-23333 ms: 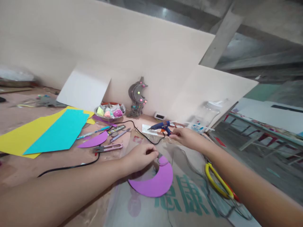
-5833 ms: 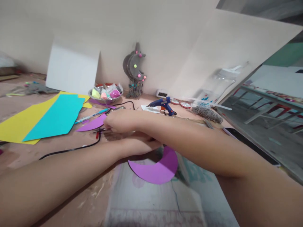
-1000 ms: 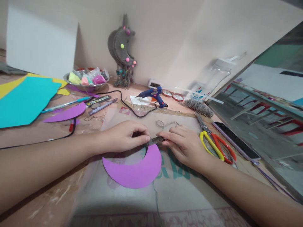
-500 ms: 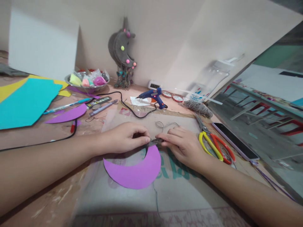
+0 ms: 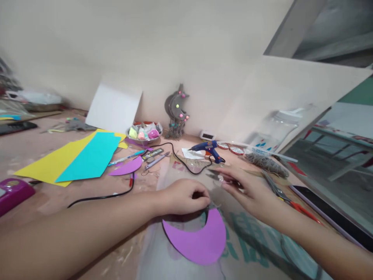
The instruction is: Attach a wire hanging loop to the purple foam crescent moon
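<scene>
Purple crescent (image 5: 201, 243), teal sheet (image 5: 91, 157) on yellow sheet (image 5: 49, 167), blue glue gun (image 5: 208, 147), black cord (image 5: 101, 196), magenta box (image 5: 11, 192).

Matt purple foam crescent (image 5: 201, 243), glossy blue plastic glue gun (image 5: 208, 147), metal bowl (image 5: 142, 140).

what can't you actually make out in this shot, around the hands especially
All in the head view:
- What the left hand pinches: its curled fingers cover the upper tip of the purple crescent.
- The snips in the right hand: motion blur, blades open or shut unclear.
- The scissors: handles partly behind the right forearm.
- The phone: cut off by the right edge.
</scene>
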Available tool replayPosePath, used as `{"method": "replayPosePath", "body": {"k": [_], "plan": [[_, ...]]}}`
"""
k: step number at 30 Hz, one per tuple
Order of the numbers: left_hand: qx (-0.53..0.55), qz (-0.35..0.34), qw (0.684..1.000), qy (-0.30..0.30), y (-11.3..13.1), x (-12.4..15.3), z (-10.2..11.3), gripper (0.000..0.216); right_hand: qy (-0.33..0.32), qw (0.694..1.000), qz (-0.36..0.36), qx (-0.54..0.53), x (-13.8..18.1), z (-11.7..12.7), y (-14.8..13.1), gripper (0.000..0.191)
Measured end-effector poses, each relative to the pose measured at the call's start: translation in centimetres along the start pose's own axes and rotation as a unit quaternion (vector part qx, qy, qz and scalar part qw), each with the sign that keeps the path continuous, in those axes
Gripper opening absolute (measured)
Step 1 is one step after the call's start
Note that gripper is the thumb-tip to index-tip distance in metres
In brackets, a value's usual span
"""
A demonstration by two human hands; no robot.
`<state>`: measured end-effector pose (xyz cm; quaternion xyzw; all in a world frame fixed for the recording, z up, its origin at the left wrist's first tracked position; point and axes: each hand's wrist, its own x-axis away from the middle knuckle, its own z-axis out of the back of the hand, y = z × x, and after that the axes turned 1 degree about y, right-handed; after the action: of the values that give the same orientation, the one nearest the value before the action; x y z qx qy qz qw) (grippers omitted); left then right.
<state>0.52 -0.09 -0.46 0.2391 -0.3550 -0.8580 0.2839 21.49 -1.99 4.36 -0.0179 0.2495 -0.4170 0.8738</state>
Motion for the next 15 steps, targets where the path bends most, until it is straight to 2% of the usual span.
{"method": "replayPosePath", "body": {"k": [3,6,9,12,15], "plan": [[-0.016,-0.006,1.0,0.007,-0.3,-0.1,-0.2,0.021,-0.059,0.998,0.034,0.004,-3.5,-1.2,-0.7,0.029],[-0.033,-0.015,0.999,0.008,-0.3,-0.1,-0.2,0.022,-0.112,0.991,0.065,-0.036,-7.4,-3.6,-1.8,0.029],[-0.019,-0.013,1.0,0.004,-0.1,0.1,0.0,0.023,-0.142,0.977,0.137,-0.077,-10.7,-6.0,-3.2,0.029],[-0.012,0.012,1.0,-0.002,0.2,0.2,0.1,0.023,-0.153,0.97,0.166,-0.094,-12.4,-7.1,-4.3,0.029],[-0.008,0.032,0.999,0.005,0.0,0.2,0.1,0.022,-0.127,0.978,0.138,-0.091,-12.1,-6.5,-4.7,0.028]]}}
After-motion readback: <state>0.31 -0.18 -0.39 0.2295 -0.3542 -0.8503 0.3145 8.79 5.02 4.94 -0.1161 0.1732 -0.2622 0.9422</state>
